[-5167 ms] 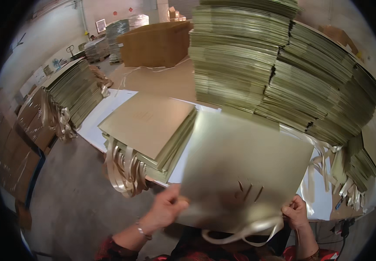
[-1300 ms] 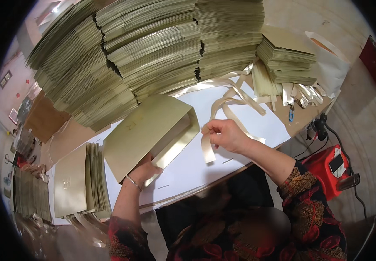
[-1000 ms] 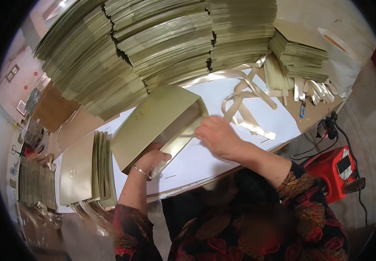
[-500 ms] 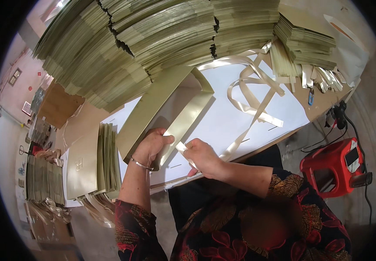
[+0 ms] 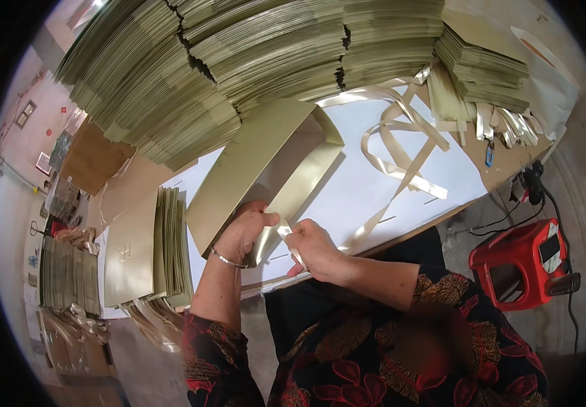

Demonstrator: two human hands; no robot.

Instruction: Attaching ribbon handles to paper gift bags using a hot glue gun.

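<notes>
A pale gold, open-topped long box (image 5: pixel 249 159) lies slanted on the white-covered table. My left hand (image 5: pixel 249 227) grips its near long wall, fingers inside and thumb outside, close to the lower end. My right hand (image 5: pixel 312 247) is closed on a cream satin ribbon (image 5: pixel 284 233), pinching it just right of the box wall. The ribbon's short end reaches up to my left thumb; whether it passes through the wall is hidden by that hand. Beyond my right hand, a long loose ribbon (image 5: pixel 391 197) runs up and loops across the white sheet.
High stacks of flat gold cardboard (image 5: pixel 266 68) line the table's back. More folded gold pieces (image 5: pixel 130 251) with hanging ribbons stand at left. A blue cutter (image 5: pixel 490 153) lies near the right edge. A red stool (image 5: pixel 513 264) holding a phone stands on the floor at right.
The box and my left hand have shifted slightly right in the view. The ribbon end now touches the left thumb, where a small gap showed before.
</notes>
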